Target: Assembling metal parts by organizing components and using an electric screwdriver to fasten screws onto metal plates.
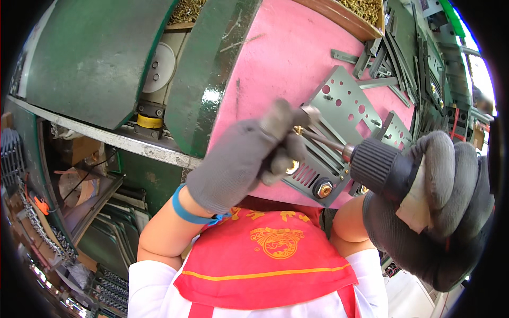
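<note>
My right hand (445,212), in a dark grey glove, is wrapped round a black power screwdriver (377,165) with a ribbed collar. Its thin bit (323,140) points left toward my gloved left hand (246,153). There the thumb and fingers, partly blurred, are closed on a small brass-coloured screw (298,130) at the bit's tip. A shiny rounded metal piece (312,113) shows beside the fingertips; I cannot tell what it is. Under both hands lies a grey perforated metal plate (342,95) with round holes, slots and a brass nut fitting (323,188) at its near corner.
A pink mat (275,53) covers the worktop. Boxes of small brass-coloured parts (366,8) stand at the far edge. Grey metal strips (395,58) lie piled at the far right. Green metal panels (90,58) and a steel edge (106,139) are to the left.
</note>
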A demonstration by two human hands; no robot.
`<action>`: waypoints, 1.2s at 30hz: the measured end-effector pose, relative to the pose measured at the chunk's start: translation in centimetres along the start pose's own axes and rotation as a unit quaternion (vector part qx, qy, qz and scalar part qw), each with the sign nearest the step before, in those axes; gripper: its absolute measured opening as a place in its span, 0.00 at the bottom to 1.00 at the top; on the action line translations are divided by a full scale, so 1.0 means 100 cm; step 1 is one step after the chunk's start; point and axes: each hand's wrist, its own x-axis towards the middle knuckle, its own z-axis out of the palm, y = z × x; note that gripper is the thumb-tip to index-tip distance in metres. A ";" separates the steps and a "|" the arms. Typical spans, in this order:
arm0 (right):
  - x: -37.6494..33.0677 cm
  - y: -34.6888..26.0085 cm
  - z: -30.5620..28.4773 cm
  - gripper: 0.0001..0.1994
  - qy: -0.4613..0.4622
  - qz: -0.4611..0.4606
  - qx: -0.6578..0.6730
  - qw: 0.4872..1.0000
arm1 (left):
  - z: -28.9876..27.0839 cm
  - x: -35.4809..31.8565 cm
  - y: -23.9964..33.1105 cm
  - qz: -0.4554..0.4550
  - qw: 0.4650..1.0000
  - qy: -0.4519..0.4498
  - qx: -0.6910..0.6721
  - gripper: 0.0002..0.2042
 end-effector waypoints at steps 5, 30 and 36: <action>-0.010 -0.013 -0.016 0.09 0.111 -0.044 -0.323 0.939 | -0.009 -0.001 -0.012 0.169 0.839 0.203 0.475 0.21; -0.005 0.045 -0.001 0.13 0.006 0.052 -0.356 0.933 | -0.025 0.018 -0.031 0.227 0.804 0.114 0.537 0.23; 0.002 0.053 -0.018 0.12 -0.066 0.092 -0.255 0.960 | -0.025 0.017 -0.033 0.215 0.833 0.121 0.495 0.21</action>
